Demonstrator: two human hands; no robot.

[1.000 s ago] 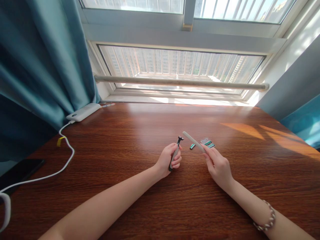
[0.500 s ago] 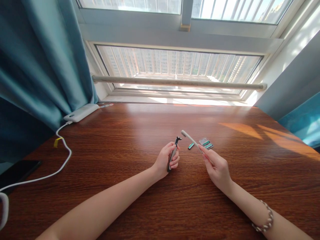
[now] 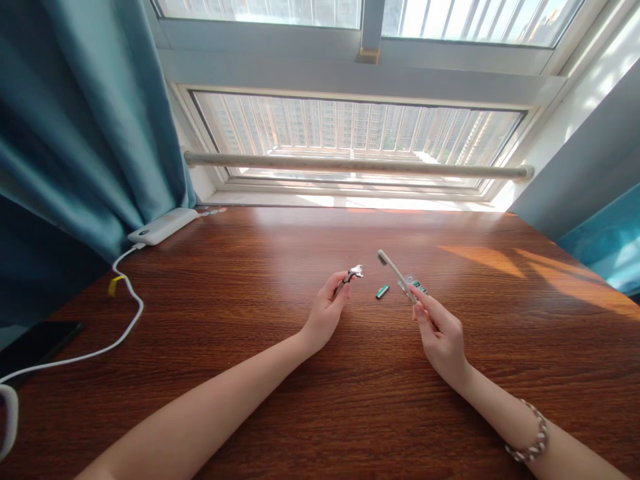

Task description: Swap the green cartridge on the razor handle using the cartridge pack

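Note:
My left hand (image 3: 324,313) is closed round the handle of a razor (image 3: 355,272); its bare metal head, without a blade cartridge, points up and right, and most of the handle is hidden by the fingers. In my right hand (image 3: 440,333) a pale toothbrush (image 3: 399,275) is pinched, its dark bristles at the upper left end, apart from the razor. Between the hands a green and black razor cartridge (image 3: 383,292) lies on the table. Partly behind the toothbrush and right fingers sits a clear case (image 3: 419,287) with green cartridges.
The brown wooden table (image 3: 240,267) reaches to the window sill. At the back left a white power bank (image 3: 165,225) with a white cable (image 3: 135,327) lies by the blue curtain (image 3: 100,120). A black phone (image 3: 43,343) rests at the left edge.
The toothbrush has moved right and slightly up, away from the razor. My left hand has turned the razor, so its head tilts differently and less of the handle shows.

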